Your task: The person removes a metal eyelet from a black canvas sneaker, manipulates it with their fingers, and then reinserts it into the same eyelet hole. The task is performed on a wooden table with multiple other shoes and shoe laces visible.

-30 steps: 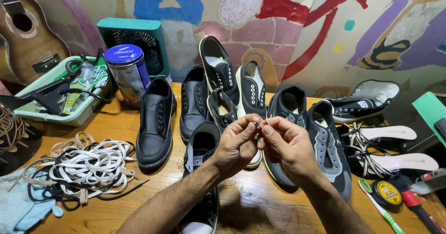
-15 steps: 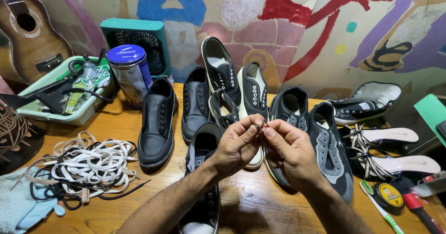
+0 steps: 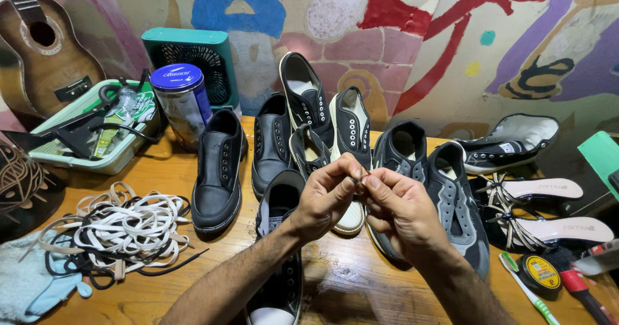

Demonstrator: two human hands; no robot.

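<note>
Over a wooden table (image 3: 361, 286) crowded with shoes, the person's left hand (image 3: 325, 196) and right hand (image 3: 396, 209) meet, fingertips pinched shut on a tiny object (image 3: 356, 180), too small to identify. It seems light and slippery, best gripped by its ends. A black canvas shoe (image 3: 280, 260) lies at 6 o'clock, a tangle of laces (image 3: 122, 228) at 9.

Glossy black leather shoe (image 3: 218, 170) on varnished wooden table (image 3: 361, 286).
</note>
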